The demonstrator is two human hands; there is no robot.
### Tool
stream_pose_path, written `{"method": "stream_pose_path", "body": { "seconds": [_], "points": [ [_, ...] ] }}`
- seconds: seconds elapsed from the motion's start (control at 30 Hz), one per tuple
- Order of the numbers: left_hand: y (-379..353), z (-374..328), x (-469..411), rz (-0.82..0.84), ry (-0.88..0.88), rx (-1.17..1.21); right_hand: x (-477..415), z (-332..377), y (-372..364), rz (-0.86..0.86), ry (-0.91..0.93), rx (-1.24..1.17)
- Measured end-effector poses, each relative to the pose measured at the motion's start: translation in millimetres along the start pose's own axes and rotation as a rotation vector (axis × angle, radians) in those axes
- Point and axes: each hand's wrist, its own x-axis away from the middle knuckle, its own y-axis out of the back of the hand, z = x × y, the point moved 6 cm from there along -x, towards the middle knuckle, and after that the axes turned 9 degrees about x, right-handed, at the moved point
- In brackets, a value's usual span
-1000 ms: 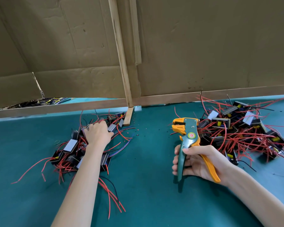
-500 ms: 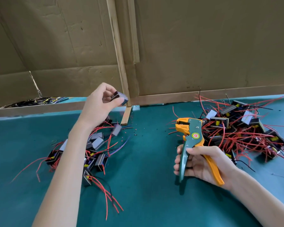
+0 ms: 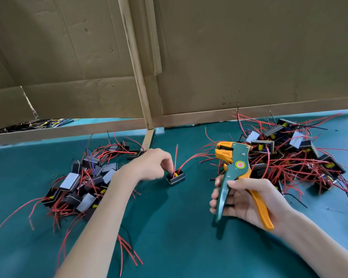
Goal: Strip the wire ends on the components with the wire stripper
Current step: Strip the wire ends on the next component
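Gripping, right side: your right hand (image 3: 247, 199) is curled round the handles of the wire stripper (image 3: 234, 169). Your fingers wrap the green handle and the orange handle runs back along your palm.
Wire stripper: held upright above the tabletop (image 3: 179, 243), to the right of the component (image 3: 175, 177) and apart from it. Its orange-and-green head is on top with the mouth facing left, and the handles are spread.
Left hand: your left hand (image 3: 151, 165) comes in from the left of the component, knuckles up and fingers curled down. Thumb and forefinger tips pinch at the component's top left edge. The fingertips are a little blurred.
Component: a small black block with a yellow part on top. It sits on the tabletop right under your left fingertips, between your two hands.
Red wire: one red wire (image 3: 176, 157) stands almost straight up from the component, just beside your fingertips. A second arcs off to the right towards the stripper's head, and you cannot tell whether it reaches it.
Left pile: the left pile (image 3: 84, 181) of components with red leads lies left of the component, partly behind your left forearm.
Right pile: the right pile (image 3: 289, 155) is a bigger tangle to the right of the component, beyond the wire stripper.
Backdrop: a cardboard wall (image 3: 249, 57) stands behind the component.
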Motion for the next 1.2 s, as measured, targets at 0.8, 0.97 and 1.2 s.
{"method": "stream_pose_path", "body": {
  "seconds": [0.8,0.97,1.2],
  "points": [
    [-16,12,-7,-0.559,0.057,0.554,0,0,-4,-0.044,-0.003,0.038],
    [-10,1,-5,-0.602,-0.083,0.683,1,0,-3,-0.027,-0.003,0.034],
    [0,-15,-4,-0.563,-0.169,0.864,0,-2,-4,0.002,0.0,0.086]
  ]
}}
